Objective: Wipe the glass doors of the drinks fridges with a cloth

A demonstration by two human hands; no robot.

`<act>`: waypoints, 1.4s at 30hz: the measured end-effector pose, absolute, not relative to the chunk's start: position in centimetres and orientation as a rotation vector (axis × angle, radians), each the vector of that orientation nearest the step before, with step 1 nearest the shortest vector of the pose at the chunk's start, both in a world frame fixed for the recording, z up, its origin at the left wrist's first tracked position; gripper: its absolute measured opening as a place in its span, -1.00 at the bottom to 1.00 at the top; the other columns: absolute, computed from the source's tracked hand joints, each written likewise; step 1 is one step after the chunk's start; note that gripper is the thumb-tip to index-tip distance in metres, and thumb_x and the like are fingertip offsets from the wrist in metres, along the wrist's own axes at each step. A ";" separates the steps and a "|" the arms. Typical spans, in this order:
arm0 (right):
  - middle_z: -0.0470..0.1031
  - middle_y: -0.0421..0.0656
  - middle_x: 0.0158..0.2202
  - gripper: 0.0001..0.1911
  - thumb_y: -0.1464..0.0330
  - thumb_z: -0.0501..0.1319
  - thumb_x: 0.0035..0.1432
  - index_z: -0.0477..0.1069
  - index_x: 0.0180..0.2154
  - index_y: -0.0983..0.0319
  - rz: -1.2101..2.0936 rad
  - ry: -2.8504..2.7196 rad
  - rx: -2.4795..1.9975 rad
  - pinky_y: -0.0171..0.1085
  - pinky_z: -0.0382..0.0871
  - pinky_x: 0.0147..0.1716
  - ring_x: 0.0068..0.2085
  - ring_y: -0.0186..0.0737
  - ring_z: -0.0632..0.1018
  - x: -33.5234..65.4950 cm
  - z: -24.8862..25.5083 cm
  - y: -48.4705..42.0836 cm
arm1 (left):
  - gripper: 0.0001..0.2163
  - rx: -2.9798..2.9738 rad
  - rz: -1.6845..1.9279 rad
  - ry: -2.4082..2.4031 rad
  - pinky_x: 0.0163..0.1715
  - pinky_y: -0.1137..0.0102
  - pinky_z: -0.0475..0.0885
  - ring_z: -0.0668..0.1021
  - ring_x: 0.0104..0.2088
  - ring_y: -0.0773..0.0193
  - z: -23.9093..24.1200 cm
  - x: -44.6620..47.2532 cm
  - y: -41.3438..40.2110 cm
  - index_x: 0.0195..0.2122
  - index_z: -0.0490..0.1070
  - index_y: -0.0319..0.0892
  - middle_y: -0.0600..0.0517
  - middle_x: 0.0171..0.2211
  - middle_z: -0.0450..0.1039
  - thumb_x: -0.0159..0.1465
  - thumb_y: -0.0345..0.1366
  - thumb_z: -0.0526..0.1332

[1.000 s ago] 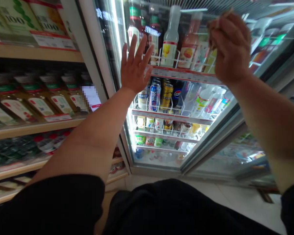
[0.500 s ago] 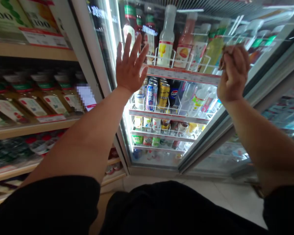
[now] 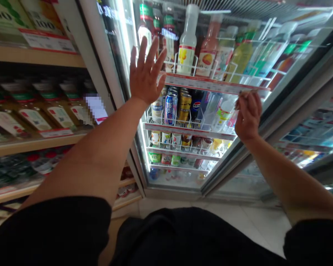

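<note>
A glass fridge door point(image 3: 180, 181) stands in front of me, with lit drinks behind it. My left hand point(image 3: 144, 82) lies with fingers spread against the upper left of the glass. Lower on the right side of the pane, my right hand point(image 3: 249, 120) is closed round a crumpled brownish cloth point(image 3: 241, 99), mostly hidden by the fingers. I cannot tell whether the cloth presses on the glass. Behind the door are a pale drink bottle point(image 3: 187, 46) with a yellow fruit label, and a gold can point(image 3: 184, 107) on the shelf below.
On the left, an open wooden shelf point(image 3: 41, 146) holds several amber bottles point(image 3: 30, 114) and boxed drinks. A metal door frame point(image 3: 238, 155) runs down the right, with another fridge door point(image 3: 302, 129) beyond it. Pale floor tiles point(image 3: 255, 221) lie below.
My right hand has moved down and slightly left across the door with the cloth, uncovering bottles on the upper shelf. My left hand stays nearly in place.
</note>
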State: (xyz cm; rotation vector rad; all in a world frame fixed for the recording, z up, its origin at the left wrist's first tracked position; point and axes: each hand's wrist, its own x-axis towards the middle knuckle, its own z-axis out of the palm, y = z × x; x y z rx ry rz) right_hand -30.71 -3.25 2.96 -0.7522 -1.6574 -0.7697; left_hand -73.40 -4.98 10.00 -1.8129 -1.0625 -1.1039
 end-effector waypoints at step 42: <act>0.28 -0.24 0.37 -0.51 0.19 -0.15 0.51 0.23 0.34 0.02 -0.843 -1.973 -0.527 0.11 0.11 0.42 0.43 -0.09 0.21 -46.9 15.7 -4.0 | -0.42 -1.726 -1.024 -1.091 0.49 0.21 -0.43 -0.37 0.45 0.35 9.8 -73.2 -5.5 0.48 -0.05 0.03 0.26 0.48 -0.38 0.47 0.01 -0.14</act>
